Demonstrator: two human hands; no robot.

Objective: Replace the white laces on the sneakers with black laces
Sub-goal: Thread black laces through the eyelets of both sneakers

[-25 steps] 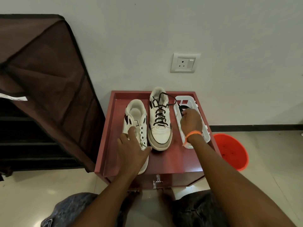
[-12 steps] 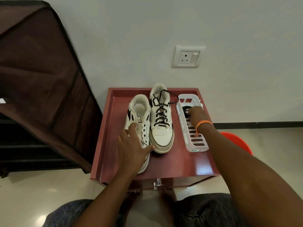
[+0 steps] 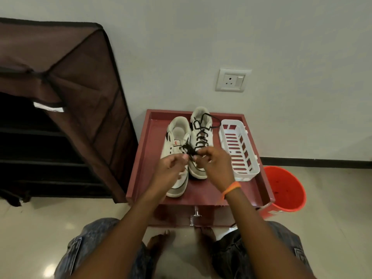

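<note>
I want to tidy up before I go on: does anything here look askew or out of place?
Only small things. The laced sneaker's loose black ends trail onto the white basket. The unlaced sneaker sits nearer the tray's front edge than its partner.

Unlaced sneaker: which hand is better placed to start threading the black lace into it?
Probably left. The left hand hovers over the unlaced sneaker, pinching the lace; the right hand holds the bundle over the laced sneaker.
</note>
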